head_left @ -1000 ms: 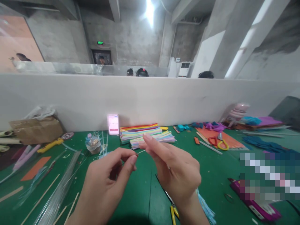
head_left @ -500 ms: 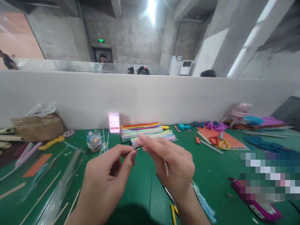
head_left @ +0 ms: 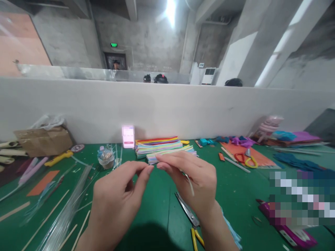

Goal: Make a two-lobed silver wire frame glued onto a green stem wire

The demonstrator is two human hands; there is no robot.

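Observation:
Both my hands are raised over the green table [head_left: 157,202], fingertips almost meeting. My left hand [head_left: 117,195] is pinched, thumb against forefinger; whatever lies between them is too small to make out. My right hand [head_left: 196,177] is also closed, thumb under the forefinger. A thin whitish strip [head_left: 191,185] pokes out behind its fingers, while the rest is hidden in the grip. Below that hand lie scissors with yellow handles [head_left: 193,219], blades pointing away. A light-blue tassel of strands [head_left: 232,228] is partly covered by my right forearm.
Coloured strips [head_left: 159,148] are stacked by the white partition [head_left: 162,111], beside a lit phone [head_left: 128,137]. Clear rods [head_left: 69,209] and sticks lie left, near a cardboard box [head_left: 44,141]. Red-and-yellow scissors [head_left: 246,159] rest on orange sheet at right.
The bit of strip between my fingertips no longer shows. My right hand has shifted slightly, uncovering more of the scissor blades, and the strip end behind it sits a little farther right.

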